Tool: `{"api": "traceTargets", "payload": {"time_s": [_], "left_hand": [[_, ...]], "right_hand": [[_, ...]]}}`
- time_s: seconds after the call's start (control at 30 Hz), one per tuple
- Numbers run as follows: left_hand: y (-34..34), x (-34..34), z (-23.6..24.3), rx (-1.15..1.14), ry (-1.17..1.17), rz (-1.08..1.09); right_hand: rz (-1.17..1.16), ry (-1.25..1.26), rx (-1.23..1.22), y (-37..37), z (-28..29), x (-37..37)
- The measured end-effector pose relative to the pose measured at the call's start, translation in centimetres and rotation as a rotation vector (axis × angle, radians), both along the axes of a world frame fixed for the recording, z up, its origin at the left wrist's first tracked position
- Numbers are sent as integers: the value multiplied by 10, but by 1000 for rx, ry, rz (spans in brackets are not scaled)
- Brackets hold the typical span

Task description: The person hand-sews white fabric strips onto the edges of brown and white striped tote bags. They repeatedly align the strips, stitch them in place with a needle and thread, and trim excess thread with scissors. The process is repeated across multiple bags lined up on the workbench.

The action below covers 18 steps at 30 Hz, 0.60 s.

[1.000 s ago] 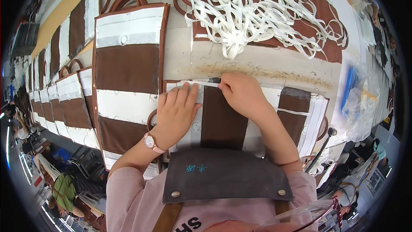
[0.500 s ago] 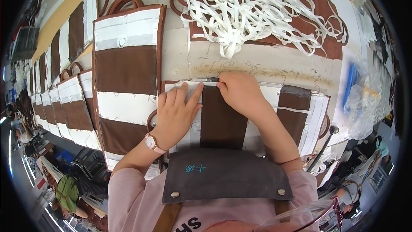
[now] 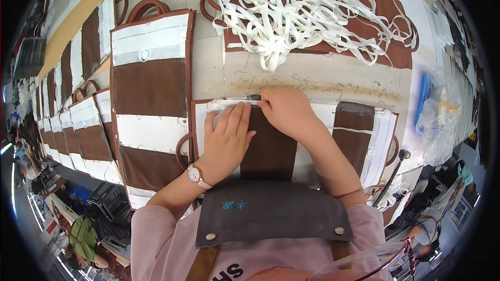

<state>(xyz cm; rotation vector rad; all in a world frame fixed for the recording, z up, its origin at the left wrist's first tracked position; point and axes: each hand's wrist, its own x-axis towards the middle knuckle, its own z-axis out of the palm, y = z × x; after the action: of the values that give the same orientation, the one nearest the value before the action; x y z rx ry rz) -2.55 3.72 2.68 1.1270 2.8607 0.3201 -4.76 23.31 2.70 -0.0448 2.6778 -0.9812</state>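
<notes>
A bag panel (image 3: 271, 145), white and brown with reddish-brown edging and handles at its ends, lies flat in front of me. My left hand (image 3: 227, 134) rests on its left part, fingers stretched, fingertips on a narrow white tape (image 3: 253, 102) along the far edge. My right hand (image 3: 285, 109) is closed in a pinch on that tape, just right of the left fingertips and beside a dark patch on the edge. More of the tape shows right of my right forearm, across the second brown band. My right fingertips are partly hidden by the hand.
A tangled heap of white tape (image 3: 291, 15) lies on a brown piece (image 3: 393, 57) at the far side. Another bag panel (image 3: 151, 88) stands close on the left, with several more in a row beyond. Clear plastic bags (image 3: 437, 119) lie at the right. Loose threads litter the table (image 3: 312, 75).
My left hand has slid right along the edge, close up to my right hand, its fingers now nearer together. The right hand keeps its pinch almost in place. The whole view has shifted slightly.
</notes>
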Motion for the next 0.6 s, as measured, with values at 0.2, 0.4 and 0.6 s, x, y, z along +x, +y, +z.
{"api": "traceTargets", "payload": {"time_s": [0.2,0.4,0.6], "left_hand": [[3,-4,2,-28,21,-9],[5,-6,3,-19,-15,-9],[3,3,-1,-21,2,12]], "right_hand": [[24,1,71,-4,-1,-2],[-19,15,74,10,10,13],[-287,-116,-41,57,47,52]]}}
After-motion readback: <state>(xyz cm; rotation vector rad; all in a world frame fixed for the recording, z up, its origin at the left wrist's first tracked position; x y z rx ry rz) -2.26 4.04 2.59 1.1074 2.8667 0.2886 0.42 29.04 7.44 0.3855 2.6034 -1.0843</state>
